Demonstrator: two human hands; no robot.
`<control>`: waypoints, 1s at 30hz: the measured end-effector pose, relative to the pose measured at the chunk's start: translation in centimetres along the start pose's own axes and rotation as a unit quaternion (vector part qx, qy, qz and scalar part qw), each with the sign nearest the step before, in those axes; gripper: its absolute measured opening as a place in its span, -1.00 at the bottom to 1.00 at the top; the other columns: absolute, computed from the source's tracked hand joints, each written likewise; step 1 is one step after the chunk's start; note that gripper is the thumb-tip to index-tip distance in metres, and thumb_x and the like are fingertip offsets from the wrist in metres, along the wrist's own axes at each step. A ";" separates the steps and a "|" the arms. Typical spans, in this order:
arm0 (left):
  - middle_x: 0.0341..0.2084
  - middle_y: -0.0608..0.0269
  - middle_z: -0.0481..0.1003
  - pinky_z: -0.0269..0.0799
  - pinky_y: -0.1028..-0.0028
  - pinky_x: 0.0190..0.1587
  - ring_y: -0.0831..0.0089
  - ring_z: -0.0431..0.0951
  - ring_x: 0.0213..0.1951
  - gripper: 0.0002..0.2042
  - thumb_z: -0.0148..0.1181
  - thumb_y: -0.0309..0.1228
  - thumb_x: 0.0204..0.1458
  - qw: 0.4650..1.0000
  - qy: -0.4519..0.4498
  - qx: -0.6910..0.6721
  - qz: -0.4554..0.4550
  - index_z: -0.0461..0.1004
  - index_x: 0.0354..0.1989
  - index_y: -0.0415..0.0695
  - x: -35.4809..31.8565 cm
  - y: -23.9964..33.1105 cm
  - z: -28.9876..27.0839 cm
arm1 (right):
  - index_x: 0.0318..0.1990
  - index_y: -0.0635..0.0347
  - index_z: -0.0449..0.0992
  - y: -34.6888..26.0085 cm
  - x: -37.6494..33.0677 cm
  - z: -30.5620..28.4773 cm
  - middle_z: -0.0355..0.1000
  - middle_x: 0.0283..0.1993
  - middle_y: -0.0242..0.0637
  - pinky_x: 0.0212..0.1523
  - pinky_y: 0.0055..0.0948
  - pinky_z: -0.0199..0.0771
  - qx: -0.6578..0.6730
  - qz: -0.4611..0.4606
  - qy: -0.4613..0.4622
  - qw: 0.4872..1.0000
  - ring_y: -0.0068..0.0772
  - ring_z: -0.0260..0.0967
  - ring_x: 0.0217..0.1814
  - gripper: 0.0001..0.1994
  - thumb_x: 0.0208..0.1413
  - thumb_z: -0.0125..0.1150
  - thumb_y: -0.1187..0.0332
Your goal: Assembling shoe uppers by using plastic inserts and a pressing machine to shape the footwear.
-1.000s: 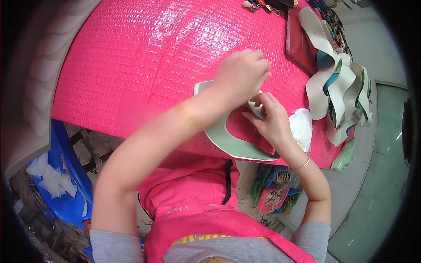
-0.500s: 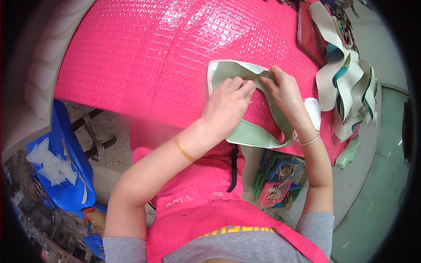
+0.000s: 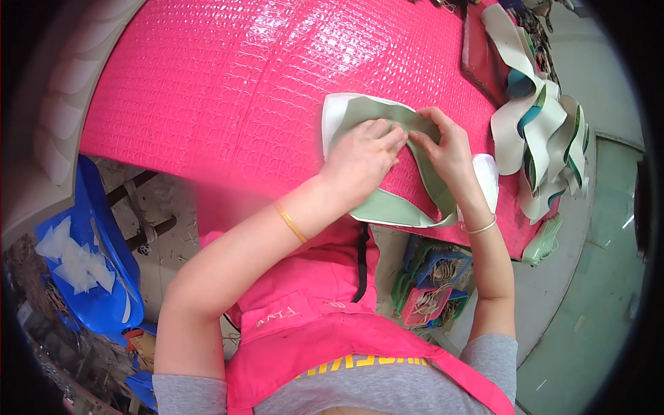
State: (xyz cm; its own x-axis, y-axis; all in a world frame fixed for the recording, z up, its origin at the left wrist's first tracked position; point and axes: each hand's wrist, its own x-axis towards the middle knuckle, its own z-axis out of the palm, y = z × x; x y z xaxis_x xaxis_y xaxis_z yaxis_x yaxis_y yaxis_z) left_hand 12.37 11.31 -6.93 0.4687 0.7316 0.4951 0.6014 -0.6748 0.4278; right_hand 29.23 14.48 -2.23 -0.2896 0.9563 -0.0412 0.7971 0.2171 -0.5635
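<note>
Pressing pale-green curved leather piece point(image 3: 387, 207), both hands flat

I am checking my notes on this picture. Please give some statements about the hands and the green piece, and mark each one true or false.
1. Both hands, left hand and right hand, press on the pale green curved piece. True.
2. The piece lies on a blue sheet. False: on the pink textured sheet.
3. A stack of similar pieces lies to the right. True.
4. The left wrist is bare. False: it wears a thin bangle.
</note>
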 end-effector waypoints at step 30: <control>0.04 0.39 0.24 0.12 0.43 0.11 0.46 0.21 0.08 -0.64 -0.03 -0.40 -0.04 0.976 -0.185 -0.111 0.022 0.28 0.00 -0.05 1.3 -1.4 -0.8 | 0.14 -0.10 0.13 -2.0 -6.7 -1.2 0.23 -0.54 0.20 -0.44 -0.13 0.31 -0.002 0.145 -0.209 0.967 0.13 0.27 -0.53 -0.45 -0.09 -0.15 0.54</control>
State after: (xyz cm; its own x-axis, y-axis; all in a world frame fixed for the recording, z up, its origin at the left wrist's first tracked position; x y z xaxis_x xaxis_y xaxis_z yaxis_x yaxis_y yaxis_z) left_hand 11.61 13.18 -6.27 0.7169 0.6592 0.2270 0.4398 -0.6803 0.5863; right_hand 30.19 7.84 0.19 -0.2415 0.8144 -0.5277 0.8789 -0.0470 -0.4747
